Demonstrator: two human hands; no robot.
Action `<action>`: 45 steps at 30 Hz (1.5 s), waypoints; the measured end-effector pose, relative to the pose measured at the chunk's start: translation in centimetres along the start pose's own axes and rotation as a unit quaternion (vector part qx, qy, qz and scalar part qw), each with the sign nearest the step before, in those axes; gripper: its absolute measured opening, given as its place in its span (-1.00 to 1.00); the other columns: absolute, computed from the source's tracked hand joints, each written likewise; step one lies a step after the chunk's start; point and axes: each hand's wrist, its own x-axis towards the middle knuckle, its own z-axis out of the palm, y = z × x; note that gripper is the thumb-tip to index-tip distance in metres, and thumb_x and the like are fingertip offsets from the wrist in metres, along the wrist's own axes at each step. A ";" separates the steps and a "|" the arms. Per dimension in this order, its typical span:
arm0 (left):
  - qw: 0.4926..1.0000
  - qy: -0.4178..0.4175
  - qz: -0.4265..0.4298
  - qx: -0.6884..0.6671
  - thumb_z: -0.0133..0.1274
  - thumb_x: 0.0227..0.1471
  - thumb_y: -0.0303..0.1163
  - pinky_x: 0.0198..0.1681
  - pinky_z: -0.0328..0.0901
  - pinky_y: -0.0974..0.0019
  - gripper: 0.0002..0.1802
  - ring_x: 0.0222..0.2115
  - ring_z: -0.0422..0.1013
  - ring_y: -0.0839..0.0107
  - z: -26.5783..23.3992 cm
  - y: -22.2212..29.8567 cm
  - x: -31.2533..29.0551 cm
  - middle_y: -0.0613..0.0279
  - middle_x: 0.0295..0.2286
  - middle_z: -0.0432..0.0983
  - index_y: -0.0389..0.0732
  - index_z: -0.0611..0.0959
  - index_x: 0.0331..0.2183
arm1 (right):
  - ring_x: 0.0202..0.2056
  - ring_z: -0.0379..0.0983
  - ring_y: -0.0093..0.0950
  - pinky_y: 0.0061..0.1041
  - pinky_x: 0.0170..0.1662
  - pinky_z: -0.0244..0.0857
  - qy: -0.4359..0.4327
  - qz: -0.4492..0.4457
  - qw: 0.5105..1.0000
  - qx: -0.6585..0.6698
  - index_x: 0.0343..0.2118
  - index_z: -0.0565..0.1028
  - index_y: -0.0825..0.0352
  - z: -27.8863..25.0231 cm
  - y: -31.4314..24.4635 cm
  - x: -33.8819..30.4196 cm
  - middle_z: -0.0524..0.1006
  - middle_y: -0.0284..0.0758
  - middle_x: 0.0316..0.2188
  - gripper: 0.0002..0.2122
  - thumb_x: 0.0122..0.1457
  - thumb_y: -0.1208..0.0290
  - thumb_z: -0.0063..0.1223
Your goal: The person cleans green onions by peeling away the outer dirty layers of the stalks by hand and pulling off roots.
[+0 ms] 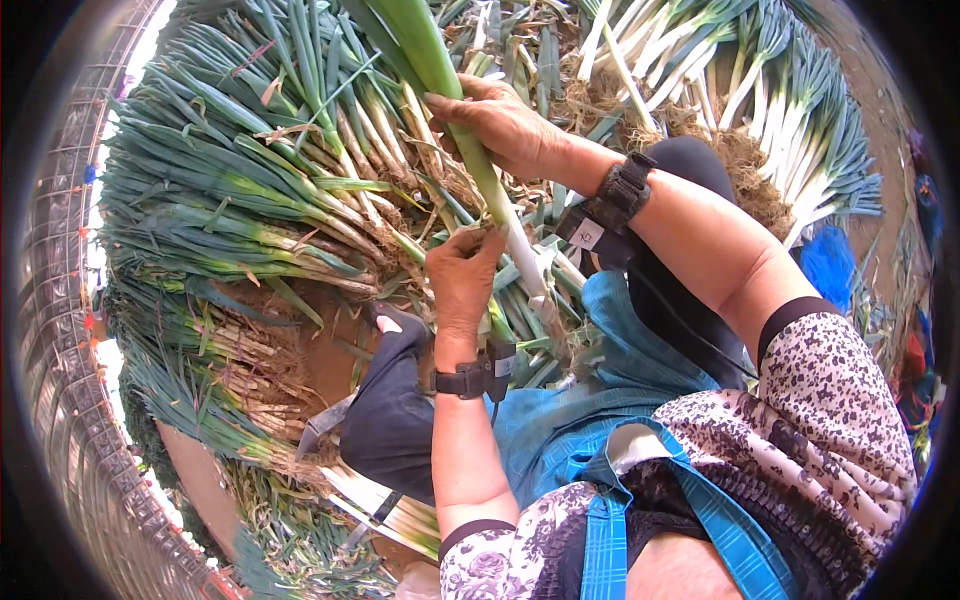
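Observation:
A long green onion (pixel 517 240) slants across the middle, its green leaves up and its white shank and roots down toward my lap. My right hand (pixel 502 125) is closed round its green upper part. Lower down, my left hand (pixel 464 270) is closed, thumb and fingertips pinched together at the side of the stalk where green turns to white. Whether a loose outer skin lies between those fingertips is hidden. Both wrists wear dark straps, with a small device at the left one. Loose leaves and peelings (pixel 515 320) lie below the hands.
Heaped green onions (pixel 220 190) with soiled roots lie at the left. Cleaner, white-shanked ones (pixel 800 150) are spread at the upper right. A bundle (pixel 395 515) rests by my dark-trousered leg (pixel 390 400). Wire mesh (pixel 75 330) curves along the left; a blue bag (pixel 828 262) is at right.

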 end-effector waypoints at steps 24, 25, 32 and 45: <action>0.962 0.092 -0.256 -0.014 0.11 -0.03 -0.32 -0.60 0.16 0.31 -0.74 -0.63 0.26 0.53 3.1 -17.6 -4.6 0.29 -0.60 0.45 -0.35 0.58 -0.55 | -0.48 0.42 -0.50 -0.52 -0.48 0.34 -0.038 -0.040 0.991 0.124 -0.08 0.37 0.31 -0.9 -0.5 0.1 0.47 -0.23 -0.39 -0.70 0.24 0.23 -0.02; 0.967 0.045 -0.245 0.060 0.12 -0.04 -0.32 -0.58 0.17 0.31 -0.73 -0.61 0.26 0.54 2.0 -17.9 -4.8 0.27 -0.58 0.46 -0.37 0.59 -0.55 | -0.48 0.43 -0.50 -0.53 -0.49 0.35 -0.013 -0.051 0.993 0.103 -0.09 0.38 0.33 -0.6 -0.4 0.0 0.47 -0.23 -0.42 -0.71 0.25 0.25 -0.02; 0.975 0.042 0.193 0.100 0.23 -0.02 -0.22 -0.34 0.33 0.24 -0.58 -0.41 0.49 0.26 4.4 -7.1 -5.3 0.02 -0.44 0.56 -0.35 0.56 -0.23 | -0.52 0.46 -0.59 -0.52 -0.45 0.40 0.161 -0.080 0.983 -0.046 -0.21 0.51 0.36 -2.3 -0.1 2.5 0.52 -0.33 -0.50 -0.70 0.17 0.20 0.10; 0.970 -0.124 0.121 0.171 -0.11 0.14 -0.37 -0.45 0.30 0.08 -0.77 -0.48 0.43 -0.10 -0.3 -5.0 -8.8 -0.11 -0.54 0.46 -0.30 0.55 -0.44 | -0.68 0.36 -0.55 -0.50 -0.64 0.28 0.324 -0.035 0.945 -0.021 -0.44 0.51 0.44 -6.4 -1.9 2.7 0.49 -0.32 -0.62 -0.77 0.04 0.35 0.27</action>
